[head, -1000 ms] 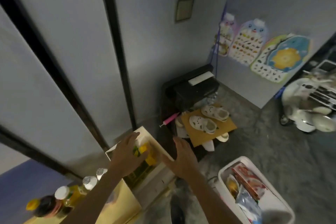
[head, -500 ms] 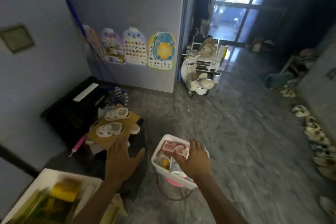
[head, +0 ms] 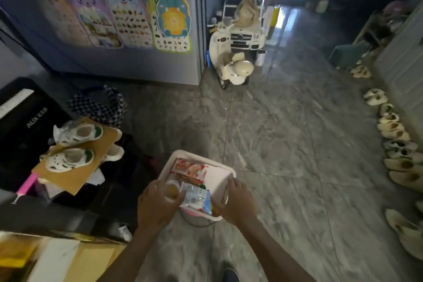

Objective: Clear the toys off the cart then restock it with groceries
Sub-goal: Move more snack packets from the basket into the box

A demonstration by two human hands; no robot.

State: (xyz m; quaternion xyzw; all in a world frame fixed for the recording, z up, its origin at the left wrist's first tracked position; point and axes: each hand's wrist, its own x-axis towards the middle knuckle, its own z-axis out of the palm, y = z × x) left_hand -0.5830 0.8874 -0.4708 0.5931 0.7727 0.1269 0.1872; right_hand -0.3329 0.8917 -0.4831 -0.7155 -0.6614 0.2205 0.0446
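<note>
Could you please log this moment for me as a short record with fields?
Container: white plastic basket
Contents: red-and-white snack packet, blue-and-white plastic packet, small amber-filled jar
Left hand: at the left rim, against the jar; grip unclear
Right hand: grips the right rim
Nearby: white children's sandals on a brown cardboard sheet, to the left

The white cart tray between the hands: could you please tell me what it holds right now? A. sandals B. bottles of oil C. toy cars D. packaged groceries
D: a red-and-white snack packet and a blue-and-white packet lie inside the cart tray.
</note>
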